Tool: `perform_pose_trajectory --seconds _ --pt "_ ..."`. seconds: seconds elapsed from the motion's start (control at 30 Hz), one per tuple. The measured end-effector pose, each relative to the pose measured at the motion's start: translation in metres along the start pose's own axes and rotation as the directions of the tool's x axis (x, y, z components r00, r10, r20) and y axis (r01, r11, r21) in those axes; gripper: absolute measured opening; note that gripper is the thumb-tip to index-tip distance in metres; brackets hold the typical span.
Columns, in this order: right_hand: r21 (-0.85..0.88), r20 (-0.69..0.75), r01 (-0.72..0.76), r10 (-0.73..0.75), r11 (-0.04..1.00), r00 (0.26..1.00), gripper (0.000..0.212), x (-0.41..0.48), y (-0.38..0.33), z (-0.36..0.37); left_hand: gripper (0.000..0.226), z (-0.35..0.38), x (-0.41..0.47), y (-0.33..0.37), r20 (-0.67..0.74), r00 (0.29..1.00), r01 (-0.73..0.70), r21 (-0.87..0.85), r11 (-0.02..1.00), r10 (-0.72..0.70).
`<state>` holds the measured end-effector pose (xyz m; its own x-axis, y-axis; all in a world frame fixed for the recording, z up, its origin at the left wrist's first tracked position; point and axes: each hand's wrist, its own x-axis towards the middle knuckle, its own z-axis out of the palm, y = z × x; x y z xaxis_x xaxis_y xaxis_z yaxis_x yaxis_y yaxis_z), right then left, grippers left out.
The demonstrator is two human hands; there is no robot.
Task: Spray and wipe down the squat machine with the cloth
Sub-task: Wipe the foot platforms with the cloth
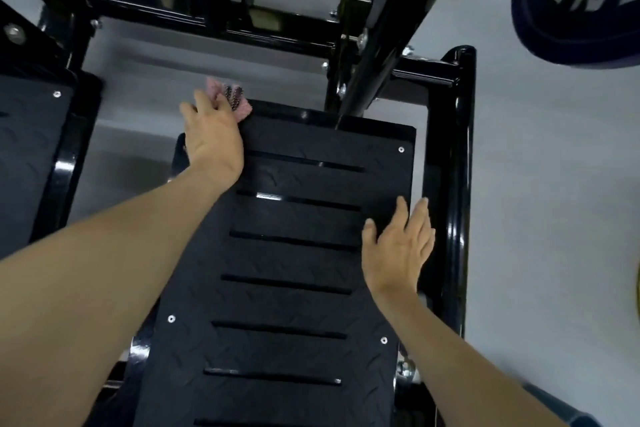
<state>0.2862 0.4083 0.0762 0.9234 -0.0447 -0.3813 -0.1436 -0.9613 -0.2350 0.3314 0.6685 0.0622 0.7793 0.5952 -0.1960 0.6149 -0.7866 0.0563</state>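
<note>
while bunched, cloth [232,99] under left hand [213,142]

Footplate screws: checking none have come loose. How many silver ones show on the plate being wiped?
3 screws on the footplate: far right corner, near left edge, near right edge. The left hand and cloth cover the far left corner, so a fourth may be hidden.

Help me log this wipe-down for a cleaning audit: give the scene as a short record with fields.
surface: black slotted tread-plate footplate
left hand: holds pink patterned cloth at footplate's far left corner
right hand: open, fingers straight, at footplate's right edge
spray bottle: not in view
</note>
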Motion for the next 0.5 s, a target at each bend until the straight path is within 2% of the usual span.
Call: perform_pose_trajectory --seconds 0.07,0.13,0.2,0.27,0.37,0.43,0.5 --pt "0.118 0.018 -0.081 0.079 0.990 0.997 0.062 0.007 0.011 -0.007 0.045 0.000 -0.006 0.030 0.006 1.000 -0.017 -0.027 0.999 0.018" --pt "0.307 0.095 -0.147 0.124 0.940 0.988 0.059 0.008 0.014 -0.012 0.053 0.003 -0.016 0.065 0.028 0.985 -0.171 -0.037 0.985 0.172" --pt "0.427 0.133 -0.188 0.144 0.884 0.980 0.055 0.007 0.016 -0.014 0.062 0.006 -0.027 0.104 0.064 0.937 -0.339 -0.070 0.938 0.343" --pt "0.484 0.142 -0.224 0.177 0.846 0.974 0.053 0.007 0.018 -0.017 0.064 0.007 -0.038 0.144 0.115 0.857 -0.493 -0.099 0.865 0.502" --pt "0.565 0.192 -0.300 0.231 0.768 0.954 0.052 0.008 0.018 -0.022 0.058 0.008 -0.042 0.192 0.187 0.697 -0.685 -0.114 0.720 0.692" --pt "0.588 0.231 -0.336 0.246 0.736 0.941 0.052 0.009 0.018 -0.026 0.060 0.008 -0.036 0.206 0.199 0.621 -0.764 -0.062 0.642 0.758" --pt "0.595 0.259 -0.347 0.236 0.725 0.937 0.050 0.010 0.019 -0.030 0.064 0.006 -0.028 0.205 0.199 0.574 -0.812 0.014 0.583 0.795"
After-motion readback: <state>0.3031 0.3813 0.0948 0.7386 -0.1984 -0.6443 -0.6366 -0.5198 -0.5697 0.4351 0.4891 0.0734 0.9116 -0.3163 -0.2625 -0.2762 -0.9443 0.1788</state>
